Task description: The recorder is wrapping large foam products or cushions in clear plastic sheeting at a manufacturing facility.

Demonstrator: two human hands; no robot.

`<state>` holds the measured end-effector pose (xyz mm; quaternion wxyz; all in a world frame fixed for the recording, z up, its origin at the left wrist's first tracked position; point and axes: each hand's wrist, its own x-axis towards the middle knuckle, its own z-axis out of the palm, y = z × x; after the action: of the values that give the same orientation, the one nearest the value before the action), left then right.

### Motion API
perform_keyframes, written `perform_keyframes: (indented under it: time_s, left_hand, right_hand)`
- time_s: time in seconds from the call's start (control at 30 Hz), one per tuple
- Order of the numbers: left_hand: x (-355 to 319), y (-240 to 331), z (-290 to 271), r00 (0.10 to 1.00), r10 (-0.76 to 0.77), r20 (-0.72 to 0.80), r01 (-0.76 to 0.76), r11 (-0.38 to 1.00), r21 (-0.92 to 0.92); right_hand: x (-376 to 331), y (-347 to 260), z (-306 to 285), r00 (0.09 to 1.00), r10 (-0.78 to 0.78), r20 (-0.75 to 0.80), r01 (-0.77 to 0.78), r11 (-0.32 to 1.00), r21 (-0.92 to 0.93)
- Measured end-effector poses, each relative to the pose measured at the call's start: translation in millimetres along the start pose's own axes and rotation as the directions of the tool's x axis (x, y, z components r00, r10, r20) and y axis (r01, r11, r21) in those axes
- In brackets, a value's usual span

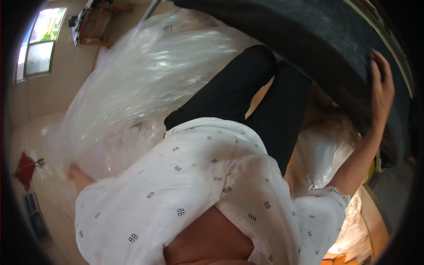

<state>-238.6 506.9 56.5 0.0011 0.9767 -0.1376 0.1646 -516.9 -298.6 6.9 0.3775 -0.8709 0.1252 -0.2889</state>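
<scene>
Big clear plastic bag fills upper left: looks light, limp, slippery, so bunch a fistful near its lower edge. Left hand half buried in the film, grip can't be told. Right hand, fingers spread, presses the black padded edge upper right

Your left hand was lost behind the big clear plastic bag, blurred with motion. Your right hand showed only its back against the dark padded surface, fingertips hidden.
</scene>
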Motion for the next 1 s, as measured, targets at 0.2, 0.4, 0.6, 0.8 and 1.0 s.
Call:
perform_keyframes:
  time_s: [0.2, 0.4, 0.6, 0.8, 1.0]
  left_hand:
    - [-50.7, -69.4, -49.7, 0.989, -0.148, 0.013, 0.147, 0.986, 0.073]
    - [-95.7, -108.4, -61.1, 0.96, -0.281, 0.01, 0.28, 0.958, 0.07]
    - [-10.0, 197.1, 188.7, 0.893, 0.18, 0.412, 0.02, 0.899, -0.437]
    - [-122.4, 224.2, 342.6, 0.478, 0.241, 0.845, 0.009, 0.96, -0.279]
    - [-314.6, 79.0, 293.5, 0.148, 0.128, 0.981, -0.106, 0.988, -0.113]
  right_hand:
    - [-0.8, 5.6, -16.3, 0.995, 0.078, -0.063, -0.086, 0.986, -0.142]
    - [4.5, -4.3, -19.4, 0.999, 0.037, -0.026, -0.041, 0.98, -0.194]
    - [-1.9, 15.7, -27.9, 1.0, 0.016, 0.009, -0.013, 0.957, -0.288]
    - [9.3, 22.7, -20.1, 0.986, 0.165, -0.003, -0.161, 0.954, -0.255]
    - [15.4, 40.6, -34.1, 0.989, 0.146, -0.01, -0.141, 0.935, -0.327]
